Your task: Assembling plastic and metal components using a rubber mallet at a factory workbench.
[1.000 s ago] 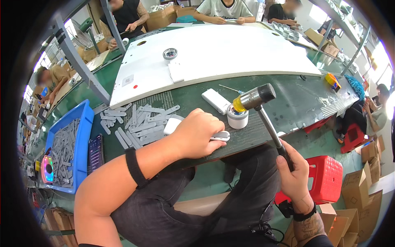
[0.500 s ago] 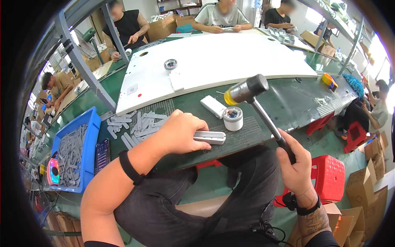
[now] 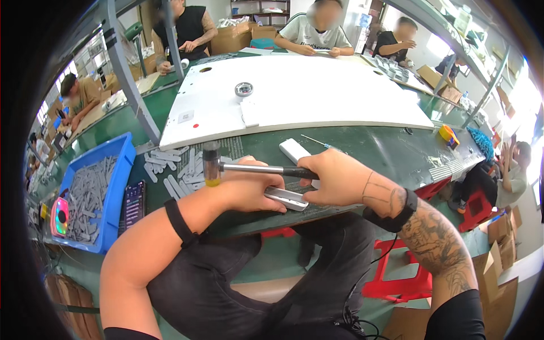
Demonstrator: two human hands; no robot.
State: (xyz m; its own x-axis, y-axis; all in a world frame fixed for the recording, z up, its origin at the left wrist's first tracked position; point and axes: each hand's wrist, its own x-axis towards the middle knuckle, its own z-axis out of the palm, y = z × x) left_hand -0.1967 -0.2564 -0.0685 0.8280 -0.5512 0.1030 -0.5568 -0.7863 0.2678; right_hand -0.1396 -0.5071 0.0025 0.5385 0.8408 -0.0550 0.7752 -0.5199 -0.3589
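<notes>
Holding mallet [image 3: 258, 168] in right grip [image 3: 334, 175], casing [image 3: 289, 199] in left grip [image 3: 256, 190]

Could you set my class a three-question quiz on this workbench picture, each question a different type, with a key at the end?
1. Multiple choice: which side's hand grips the hammer? A) left B) right C) both
2. True or false: the phone lies to the right of the blue bin.
3. Short answer: what does the left hand hold?

Key:
1. B, the right hand
2. True
3. A long pale piece
</notes>
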